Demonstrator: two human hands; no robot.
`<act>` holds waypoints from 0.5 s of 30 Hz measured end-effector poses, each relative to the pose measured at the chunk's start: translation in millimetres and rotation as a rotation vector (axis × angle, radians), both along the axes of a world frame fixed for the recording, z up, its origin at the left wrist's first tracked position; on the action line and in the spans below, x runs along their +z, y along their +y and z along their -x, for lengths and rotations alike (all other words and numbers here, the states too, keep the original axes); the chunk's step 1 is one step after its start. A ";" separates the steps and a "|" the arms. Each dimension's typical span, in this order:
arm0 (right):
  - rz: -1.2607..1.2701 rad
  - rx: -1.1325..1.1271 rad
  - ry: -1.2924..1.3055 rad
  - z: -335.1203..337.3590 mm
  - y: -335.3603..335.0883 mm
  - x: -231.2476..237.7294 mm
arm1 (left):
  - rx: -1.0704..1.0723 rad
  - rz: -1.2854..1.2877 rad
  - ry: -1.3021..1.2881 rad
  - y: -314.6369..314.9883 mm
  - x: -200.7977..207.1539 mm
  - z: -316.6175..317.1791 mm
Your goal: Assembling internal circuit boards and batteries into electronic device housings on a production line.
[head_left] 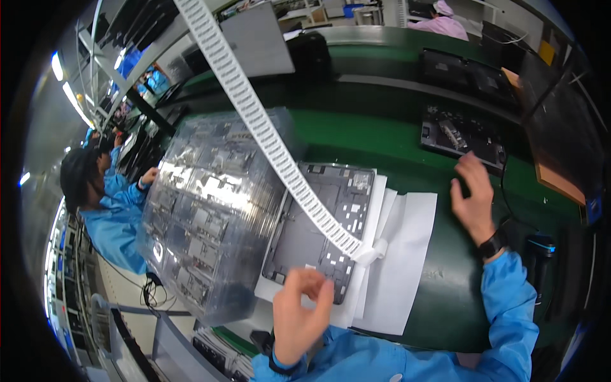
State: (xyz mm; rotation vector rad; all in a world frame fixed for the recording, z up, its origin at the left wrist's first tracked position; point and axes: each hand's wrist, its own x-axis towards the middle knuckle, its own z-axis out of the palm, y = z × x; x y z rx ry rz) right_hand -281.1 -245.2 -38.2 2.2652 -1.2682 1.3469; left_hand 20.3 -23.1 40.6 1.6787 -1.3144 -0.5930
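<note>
co-worker (105, 204): a person in a blue coat and dark cap sits beyond the left edge of the surface, one hand up by the tray stack.
tray stack (207, 210): clear moulded trays piled at the left end of the surface; they look light, thin and springy, likely slippery, best taken by the outer rims with both hands.
tape (267, 130): a long white pocketed strip runs from the upper left down across the chassis to a loose end (372, 250) on the paper; it seems limp and very light, easy to kink, and is best pinched at the end.
chassis (321, 229): a grey flat laptop shell lies open side up near the front edge, between the tray stack and the bare paper; probably stiff but thin, with small exposed parts, so hold it by the edges.
left hand (302, 315): at the front edge, fingertips pinched narrow over the chassis's near corner; whether something small is held, I cannot tell.
paper (407, 254): white sheets under and right of the chassis, soft and prone to slide.
right hand (474, 194): open wide, fingers spread, reaching toward a dark board (461, 137) at the back right; holds nothing.
surface (382, 137): green, smooth belt-like top.
room: an assembly line with bright strip lights and another worker far back.
</note>
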 end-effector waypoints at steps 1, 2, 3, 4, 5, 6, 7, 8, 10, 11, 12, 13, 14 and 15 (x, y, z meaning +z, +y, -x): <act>-0.067 0.123 -0.090 -23.7 19.9 5.0 | 0.018 -0.009 0.005 -6.5 -1.2 -0.1; -0.131 0.237 -0.180 -45.3 38.1 10.7 | 0.028 -0.051 0.017 -16.7 -3.4 0.5; -0.260 0.325 -0.202 -63.1 56.6 18.5 | 0.030 -0.092 0.025 -24.5 -6.4 1.2; -0.387 0.416 -0.221 -79.0 72.2 28.2 | 0.036 -0.093 0.027 -28.6 -11.2 2.6; -0.561 0.489 -0.259 -95.1 82.6 38.8 | 0.012 -0.069 0.036 -32.8 -17.2 3.8; -0.729 0.539 -0.297 -104.2 91.1 48.5 | -0.033 -0.041 0.048 -37.8 -18.5 6.8; -0.728 0.533 -0.299 -110.4 94.5 48.6 | -0.036 -0.048 0.089 -40.7 -15.6 10.8; -0.908 0.580 -0.378 -115.4 96.7 47.3 | -0.042 -0.049 0.089 -43.8 -14.7 12.8; -1.087 0.624 -0.459 -118.1 98.5 41.6 | -0.096 -0.054 0.080 -45.5 -13.6 15.0; -1.156 0.642 -0.530 -119.1 98.3 37.2 | -0.099 -0.056 0.080 -45.2 -17.4 15.3; -1.226 0.663 -0.597 -120.6 98.2 34.9 | -0.095 0.004 0.189 -45.8 -23.9 14.1; -1.227 0.664 -0.596 -121.1 100.8 37.3 | -0.091 0.065 0.297 -45.4 -27.0 13.1; -1.224 0.708 -0.675 -120.9 105.3 43.2 | -0.089 0.065 0.298 -43.6 -27.0 12.4; -1.223 0.754 -0.751 -121.0 108.4 49.2 | -0.102 0.124 0.406 -42.0 -26.0 12.4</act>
